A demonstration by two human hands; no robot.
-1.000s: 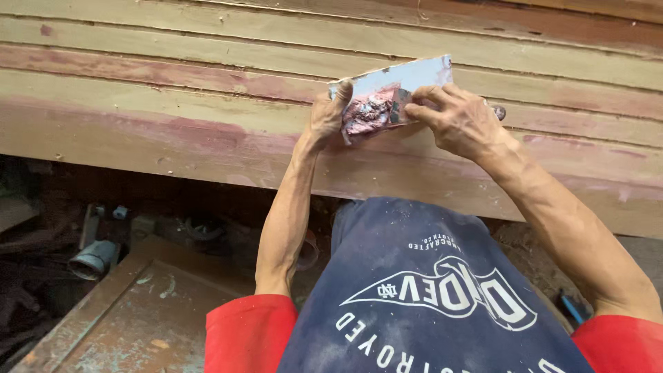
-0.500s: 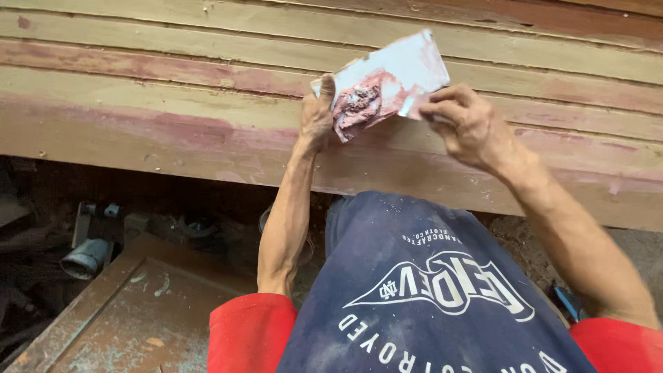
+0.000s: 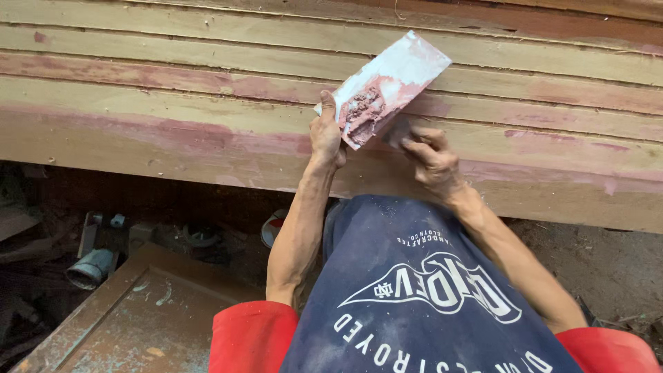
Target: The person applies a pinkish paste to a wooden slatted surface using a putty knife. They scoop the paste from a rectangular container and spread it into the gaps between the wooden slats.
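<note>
My left hand [image 3: 326, 132] grips the lower corner of a flat whitish plate [image 3: 407, 65] held tilted against the wooden planks [image 3: 173, 103]. A lump of pinkish-red putty [image 3: 362, 107] sits on the plate's lower end. My right hand [image 3: 429, 157] is just below and to the right of the plate, closed on a small putty knife [image 3: 396, 131]. Its blurred blade touches the plate's lower edge near the putty. The planks are streaked with pink filler along their seams.
A worn wooden panel [image 3: 138, 318] lies at the lower left, with a grey pipe piece [image 3: 90, 266] and clutter in the dark gap under the planks. A round container [image 3: 273, 228] sits behind my left forearm. Bare dirt ground [image 3: 608, 262] is at the right.
My right hand has dropped from the plate's right edge to below its lower end. The plate has tilted steeper in my left hand.
</note>
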